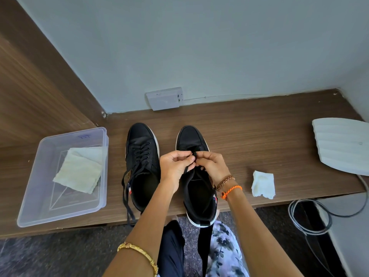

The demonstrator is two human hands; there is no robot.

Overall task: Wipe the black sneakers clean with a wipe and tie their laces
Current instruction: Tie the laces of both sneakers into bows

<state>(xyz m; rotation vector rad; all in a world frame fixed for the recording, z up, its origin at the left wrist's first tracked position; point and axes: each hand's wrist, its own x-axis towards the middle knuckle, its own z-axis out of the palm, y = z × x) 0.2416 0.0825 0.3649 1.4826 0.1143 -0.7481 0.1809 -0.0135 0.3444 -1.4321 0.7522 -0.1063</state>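
While both hands work, a plastic tub (63,176) sits left, crumpled wipe (263,184) right.

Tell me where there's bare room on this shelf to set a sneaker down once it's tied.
The widest bare wood lies between the right sneaker and the white ridged thing, behind the crumpled wipe. A bare strip also runs behind the toes, by the wall plate. It's crowded between the plastic tub and left sneaker.
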